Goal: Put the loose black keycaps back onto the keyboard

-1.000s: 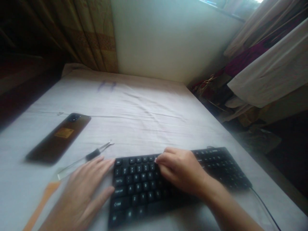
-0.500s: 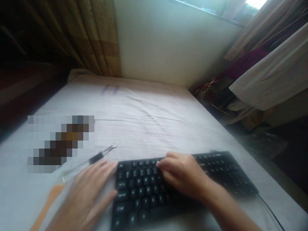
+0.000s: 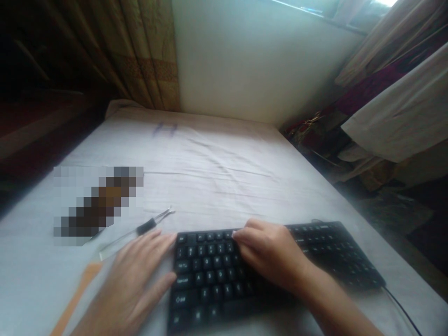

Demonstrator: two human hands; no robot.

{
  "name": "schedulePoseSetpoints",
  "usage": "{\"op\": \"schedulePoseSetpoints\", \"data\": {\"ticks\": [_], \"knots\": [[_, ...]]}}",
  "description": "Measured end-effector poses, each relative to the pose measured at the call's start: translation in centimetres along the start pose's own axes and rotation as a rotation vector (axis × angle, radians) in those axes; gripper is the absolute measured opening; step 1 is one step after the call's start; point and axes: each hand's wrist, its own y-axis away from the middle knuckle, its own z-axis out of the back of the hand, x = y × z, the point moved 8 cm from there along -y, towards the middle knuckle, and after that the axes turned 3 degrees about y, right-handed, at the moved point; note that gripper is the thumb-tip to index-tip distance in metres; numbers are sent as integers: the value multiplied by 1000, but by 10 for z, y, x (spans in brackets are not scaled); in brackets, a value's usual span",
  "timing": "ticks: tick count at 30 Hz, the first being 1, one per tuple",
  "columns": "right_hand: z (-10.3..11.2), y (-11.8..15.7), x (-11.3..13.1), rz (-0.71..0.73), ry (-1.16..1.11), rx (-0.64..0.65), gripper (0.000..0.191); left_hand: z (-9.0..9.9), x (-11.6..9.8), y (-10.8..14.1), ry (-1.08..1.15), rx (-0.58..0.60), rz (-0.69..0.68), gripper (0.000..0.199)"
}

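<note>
A black keyboard (image 3: 206,275) with white lettering lies on the pale sheet in front of me. My left hand (image 3: 140,270) is open along its left side, fingers stretched out, with fingertips and thumb touching that edge. Over the upper row of keys, my right hand (image 3: 266,247) is closed in a pinch. A small whitish spot shows at its fingertips; whether it is a held thing or a nail, I cannot tell. Beyond my left hand lies a thin tool (image 3: 146,227) with a black grip and wire prongs. An orange strip (image 3: 79,289) lies left of that hand.
A pixelated dark object (image 3: 94,207) lies on the sheet (image 3: 210,158) at the left. The keyboard's cable (image 3: 401,305) runs off at the lower right. A wall (image 3: 245,60) and a curtain (image 3: 147,51) stand behind; cloths (image 3: 402,116) hang at the right.
The whole scene has shifted slightly right in the view. Both hands keep nearly the same places and poses on the keyboard.
</note>
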Motion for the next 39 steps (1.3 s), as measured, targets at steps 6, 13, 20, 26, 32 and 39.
{"op": "schedulePoseSetpoints", "data": {"ticks": [6,13,20,26,32,39], "knots": [[0,1,1,12,-56,31,18,2,-2,0,2,-13,3,60],[9,-11,23,40,-131,-67,15,-2,0,1,29,-22,12,55],[-10,-39,59,99,-29,-44,19,-7,4,3,47,-5,38,48],[-29,-53,69,121,125,73,20,-2,0,-3,36,-16,24,45],[-25,-44,73,162,77,60,19,-3,1,-1,24,-25,25,45],[1,-21,54,114,-120,-142,20,-7,8,5,30,-67,4,52]]}}
